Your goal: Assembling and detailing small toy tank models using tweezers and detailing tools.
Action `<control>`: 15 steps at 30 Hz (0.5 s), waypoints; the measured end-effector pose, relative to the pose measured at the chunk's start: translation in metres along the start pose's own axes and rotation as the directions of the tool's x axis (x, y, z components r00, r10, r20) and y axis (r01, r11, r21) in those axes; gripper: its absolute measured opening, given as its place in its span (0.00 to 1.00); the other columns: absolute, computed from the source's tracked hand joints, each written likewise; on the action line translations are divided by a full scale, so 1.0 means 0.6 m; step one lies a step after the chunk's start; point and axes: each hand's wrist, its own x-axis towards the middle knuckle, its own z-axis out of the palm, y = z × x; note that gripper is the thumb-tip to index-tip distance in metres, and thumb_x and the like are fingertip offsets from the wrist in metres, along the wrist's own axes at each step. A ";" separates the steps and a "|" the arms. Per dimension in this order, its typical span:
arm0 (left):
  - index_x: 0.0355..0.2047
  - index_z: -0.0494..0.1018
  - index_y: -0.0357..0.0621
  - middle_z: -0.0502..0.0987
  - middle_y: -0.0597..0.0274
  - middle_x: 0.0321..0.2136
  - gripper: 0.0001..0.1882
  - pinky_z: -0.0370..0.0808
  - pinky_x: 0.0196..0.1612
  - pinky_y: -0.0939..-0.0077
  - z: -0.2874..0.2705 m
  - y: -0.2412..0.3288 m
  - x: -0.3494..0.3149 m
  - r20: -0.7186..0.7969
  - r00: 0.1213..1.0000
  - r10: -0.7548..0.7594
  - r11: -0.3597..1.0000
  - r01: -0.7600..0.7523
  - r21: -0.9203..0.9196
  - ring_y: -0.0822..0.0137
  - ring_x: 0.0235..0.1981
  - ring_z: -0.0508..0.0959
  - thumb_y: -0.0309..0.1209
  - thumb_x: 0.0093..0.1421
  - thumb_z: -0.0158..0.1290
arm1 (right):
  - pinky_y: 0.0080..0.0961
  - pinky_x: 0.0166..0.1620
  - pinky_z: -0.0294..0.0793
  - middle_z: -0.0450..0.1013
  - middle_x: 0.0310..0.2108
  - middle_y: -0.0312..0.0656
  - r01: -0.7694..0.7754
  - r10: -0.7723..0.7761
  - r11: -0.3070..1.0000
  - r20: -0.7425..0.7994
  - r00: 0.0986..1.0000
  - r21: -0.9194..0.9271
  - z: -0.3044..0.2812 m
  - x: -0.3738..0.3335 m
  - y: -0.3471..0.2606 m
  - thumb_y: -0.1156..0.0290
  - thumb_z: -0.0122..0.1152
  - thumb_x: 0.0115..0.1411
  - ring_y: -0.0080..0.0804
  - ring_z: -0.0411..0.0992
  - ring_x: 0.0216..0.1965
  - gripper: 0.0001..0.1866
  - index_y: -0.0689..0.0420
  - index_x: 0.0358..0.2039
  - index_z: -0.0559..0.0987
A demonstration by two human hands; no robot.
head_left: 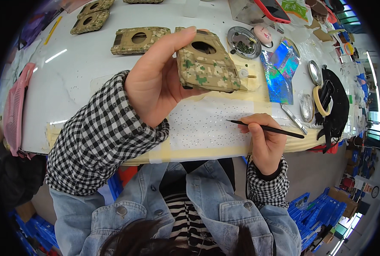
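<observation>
My left hand is closed round a camouflage model tank hull, raised above the table. Its top, with a round dark opening, is turned toward me. In my right hand a thin black brush-like stick is pinched, its fine tip pointing left over a white sheet. Many tiny dark and shiny specks lie scattered across that sheet, too small to name. The tip seems to be at the sheet, but I cannot tell whether it touches. Behind my left hand another camouflage hull rests on the table.
More hulls stand at the far left. A round dish with dark green bits, shiny blue holographic sheets and a craft knife lie to the right. A black pouch sits at the right edge, a pink basket at the left.
</observation>
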 end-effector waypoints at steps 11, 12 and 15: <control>0.54 0.60 0.40 0.70 0.39 0.45 0.25 0.72 0.49 0.70 0.006 0.003 -0.004 0.013 1.000 -0.016 1.000 0.016 -0.008 0.56 0.44 0.75 0.45 0.64 0.37 | 0.21 0.32 0.73 0.72 0.29 0.46 0.164 -0.145 0.979 -0.150 0.978 0.118 -0.009 0.029 -0.056 0.68 0.52 0.62 0.29 0.73 0.28 0.12 0.66 0.33 0.74; 0.54 0.60 0.41 0.70 0.39 0.45 0.25 0.72 0.49 0.69 0.008 0.004 -0.004 0.024 0.999 -0.024 1.000 0.025 -0.012 0.56 0.44 0.75 0.45 0.64 0.37 | 0.21 0.31 0.73 0.72 0.29 0.46 0.195 -0.174 0.971 -0.153 0.973 0.141 -0.008 0.037 -0.068 0.68 0.52 0.62 0.29 0.73 0.27 0.12 0.66 0.33 0.74; 0.55 0.59 0.42 0.71 0.41 0.46 0.25 0.72 0.49 0.67 0.021 0.009 -0.009 0.030 0.998 -0.059 0.996 0.061 -0.060 0.56 0.44 0.75 0.45 0.63 0.38 | 0.20 0.30 0.74 0.72 0.28 0.45 0.293 -0.264 0.932 -0.154 0.952 0.212 0.003 0.061 -0.099 0.68 0.52 0.61 0.28 0.74 0.27 0.12 0.66 0.33 0.73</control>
